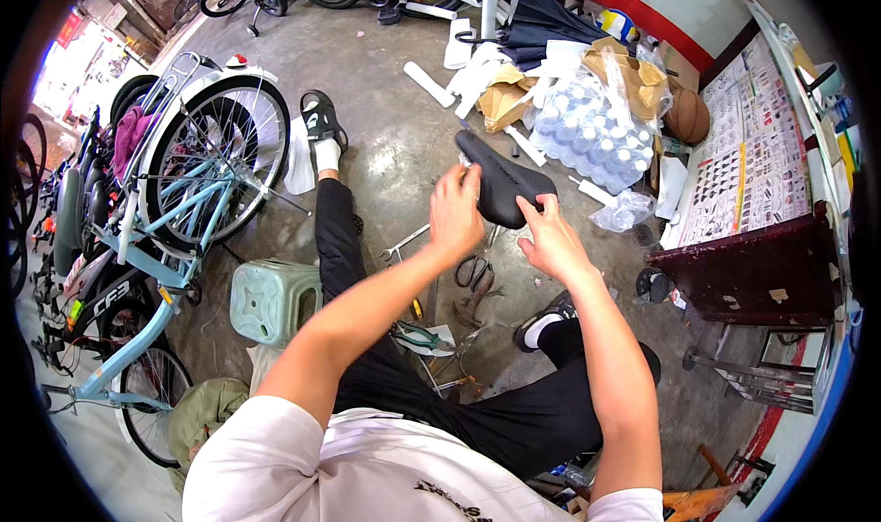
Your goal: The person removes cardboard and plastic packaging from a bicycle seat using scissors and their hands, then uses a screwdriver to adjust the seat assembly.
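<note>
A black bicycle saddle is held up in front of me over the concrete floor, its narrow nose pointing away and to the left. My left hand grips its left edge, fingers closed and partly hidden behind it. At the wide end, my right hand takes hold of the near right corner, with the index finger lying on top. Below the hands, a wrench, black-handled scissors and green-handled pliers lie on the floor between my legs.
A light blue bicycle stands at the left, behind a pale green stool. Shrink-wrapped water bottles, torn cardboard and white foam tubes lie ahead. A basketball and a dark red cabinet are on the right.
</note>
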The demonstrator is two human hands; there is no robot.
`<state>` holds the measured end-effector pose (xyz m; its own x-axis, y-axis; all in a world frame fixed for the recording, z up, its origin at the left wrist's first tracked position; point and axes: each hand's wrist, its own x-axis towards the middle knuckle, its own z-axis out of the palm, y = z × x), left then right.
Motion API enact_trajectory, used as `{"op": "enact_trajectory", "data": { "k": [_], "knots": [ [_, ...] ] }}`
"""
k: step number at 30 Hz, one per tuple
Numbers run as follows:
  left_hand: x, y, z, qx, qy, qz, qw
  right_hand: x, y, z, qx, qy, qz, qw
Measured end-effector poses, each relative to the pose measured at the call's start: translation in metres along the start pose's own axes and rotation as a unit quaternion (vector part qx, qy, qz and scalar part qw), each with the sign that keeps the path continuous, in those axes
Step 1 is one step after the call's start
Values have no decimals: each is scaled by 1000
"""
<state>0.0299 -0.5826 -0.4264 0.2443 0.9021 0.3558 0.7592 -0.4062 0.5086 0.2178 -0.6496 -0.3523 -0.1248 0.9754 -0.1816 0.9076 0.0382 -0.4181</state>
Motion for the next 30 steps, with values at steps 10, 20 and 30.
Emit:
{"op": "enact_trajectory", "data": {
  "k": [10, 20, 30],
  "knots": [
    [-10, 17, -13, -36, -105, 19, 994, 15, -3, 5, 37, 70, -43, 996],
    [-21, -12, -43, -159, -185, -17, 970, 34, 24, 8, 65, 48, -22, 996],
    [-20, -42, -34, -308, -153, -140, 928, 47, 16, 34, 187, 45, 28, 981]
  ]
}}
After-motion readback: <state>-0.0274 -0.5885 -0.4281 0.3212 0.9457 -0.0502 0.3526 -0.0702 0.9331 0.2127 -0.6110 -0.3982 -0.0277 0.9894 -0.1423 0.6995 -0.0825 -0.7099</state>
